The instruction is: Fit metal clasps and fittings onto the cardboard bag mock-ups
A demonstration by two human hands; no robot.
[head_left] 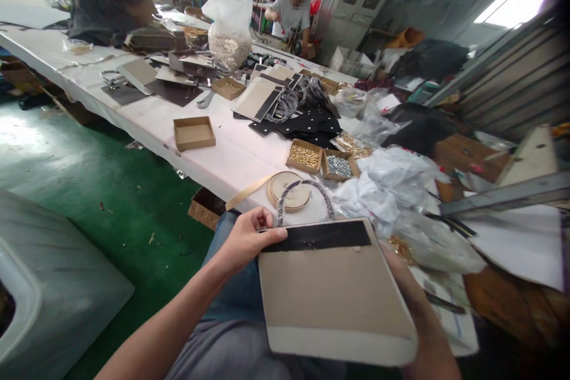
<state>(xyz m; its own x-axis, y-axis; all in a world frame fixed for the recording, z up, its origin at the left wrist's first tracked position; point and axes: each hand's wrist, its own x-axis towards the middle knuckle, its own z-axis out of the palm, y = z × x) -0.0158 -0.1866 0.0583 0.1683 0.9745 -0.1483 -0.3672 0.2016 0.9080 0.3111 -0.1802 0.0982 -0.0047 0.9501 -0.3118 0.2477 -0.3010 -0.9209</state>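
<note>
A beige bag panel point(332, 291) with a black strip along its top is held tilted over my lap. Its curved, plastic-wrapped handle point(328, 197) sticks up beyond the top edge. My left hand point(256, 231) grips the panel's upper left corner, thumb on the face and fingers curled. My right hand point(407, 291) is against the right edge, its fingers hidden behind the panel and blurred. Just beyond the handle, a round roll of tan tape point(278, 185) lies on the white table point(240, 157), one strip trailing over the front edge.
Small boxes of gold rivets point(304, 156) and silver rivets point(338, 165) stand past the roll. Further left is a cardboard tray point(195, 133). More bag panels point(256, 101) are piled beyond. Crumpled plastic bags point(387, 184) lie right. A co-worker point(291, 12) is across the table.
</note>
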